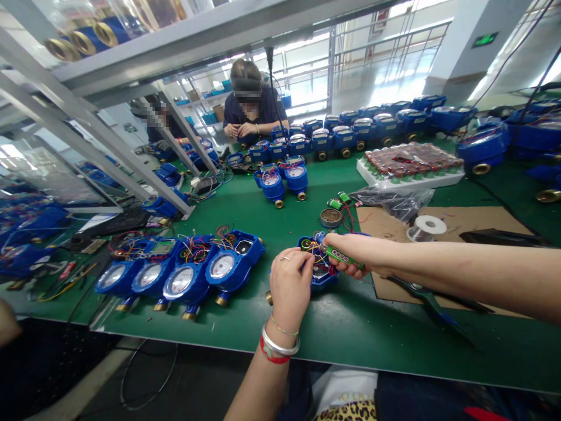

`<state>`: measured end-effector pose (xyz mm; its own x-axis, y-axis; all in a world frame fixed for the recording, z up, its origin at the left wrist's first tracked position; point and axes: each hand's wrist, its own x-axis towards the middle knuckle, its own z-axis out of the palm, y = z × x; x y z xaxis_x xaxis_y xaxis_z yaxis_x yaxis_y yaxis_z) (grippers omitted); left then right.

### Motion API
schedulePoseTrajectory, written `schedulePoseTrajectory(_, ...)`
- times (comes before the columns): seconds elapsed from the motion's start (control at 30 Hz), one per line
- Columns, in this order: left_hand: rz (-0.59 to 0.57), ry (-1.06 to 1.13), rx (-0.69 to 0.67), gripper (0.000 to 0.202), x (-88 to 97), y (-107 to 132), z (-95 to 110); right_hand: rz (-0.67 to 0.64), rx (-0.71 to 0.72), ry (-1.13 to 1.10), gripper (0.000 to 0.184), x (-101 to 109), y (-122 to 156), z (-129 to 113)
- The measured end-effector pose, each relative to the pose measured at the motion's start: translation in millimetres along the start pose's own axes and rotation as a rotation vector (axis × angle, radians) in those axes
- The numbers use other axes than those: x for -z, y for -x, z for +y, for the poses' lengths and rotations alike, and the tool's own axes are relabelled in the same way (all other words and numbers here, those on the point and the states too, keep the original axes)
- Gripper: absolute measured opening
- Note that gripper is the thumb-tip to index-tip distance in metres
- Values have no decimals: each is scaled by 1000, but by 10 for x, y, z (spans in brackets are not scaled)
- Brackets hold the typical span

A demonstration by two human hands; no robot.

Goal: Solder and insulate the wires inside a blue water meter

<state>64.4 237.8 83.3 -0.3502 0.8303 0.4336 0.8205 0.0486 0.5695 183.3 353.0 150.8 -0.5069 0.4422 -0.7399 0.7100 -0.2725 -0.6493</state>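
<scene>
A blue water meter [326, 283] lies in front of me with its wiring compartment open and coloured wires showing; my hands cover much of it. In my right hand [350, 248] is a green lighter [339, 255], its metal top pointing left toward the wires, the thumb at its upper end. My left hand [290, 280] is closed in a pinch at the left side of the compartment, on what looks like a wire; the fingertips partly hide it. Just behind the meter stand a small round tin [331, 218] and green batteries [336, 203] with red leads.
Several open blue meters [179, 278] stand in a row to the left. At right lie cardboard [486, 219], a solder spool [427, 228], a dark-handled tool [438, 304] and a tray of wrapped batteries [412, 178]. A co-worker [252, 105] sits opposite, behind more meters. A metal shelf frame [175, 47] overhangs.
</scene>
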Motion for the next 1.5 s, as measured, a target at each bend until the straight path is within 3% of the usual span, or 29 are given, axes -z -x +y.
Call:
schedulePoseTrajectory(0.47,-5,3,0,10,8,-3,18,-14,20,-52,44,27,-17,50)
schedulePoseTrajectory(0.87,-2,-4,7,11,16,2,21,-12,24,28,40,24,18,10)
schedulePoseTrajectory(1.17,-6,-4,4,11,13,6,12,-75,8,-121,43,31,-3,18)
schedulePoseTrajectory(1.5,-8,-5,3,11,12,6,8,-37,24,-1,42,48,-17,34)
